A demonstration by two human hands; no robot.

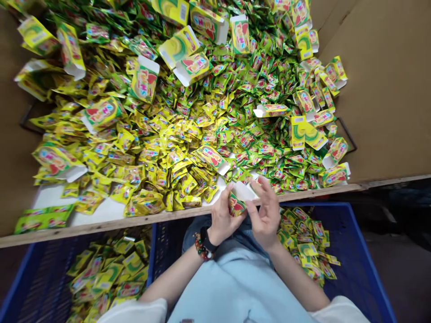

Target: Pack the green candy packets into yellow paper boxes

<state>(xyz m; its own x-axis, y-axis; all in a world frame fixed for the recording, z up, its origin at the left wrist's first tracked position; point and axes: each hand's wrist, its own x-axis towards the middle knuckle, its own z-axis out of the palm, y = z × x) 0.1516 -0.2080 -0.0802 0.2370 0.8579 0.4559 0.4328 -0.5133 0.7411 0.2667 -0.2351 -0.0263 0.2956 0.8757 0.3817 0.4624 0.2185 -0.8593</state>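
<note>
Small box (236,205) with a white flap (245,191) is up at the table's front edge (101,225). Yellow packets (175,157) lie on the left. The left hand (223,213) is curled around the box. The right hand (266,214) is loosely open by the flap. Green packets (266,148) lie farther right.

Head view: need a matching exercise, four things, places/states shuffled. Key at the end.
Things
1. Left hand
2. Bead bracelet
3. Joined green packets
4. Crates

Places and states
A. Blue, lower than the wooden table edge
B. At the table's front left corner
C. Holding a small box with a white flap up
D. Worn next to a black band

Pairs: 1-C, 2-D, 3-B, 4-A
</note>
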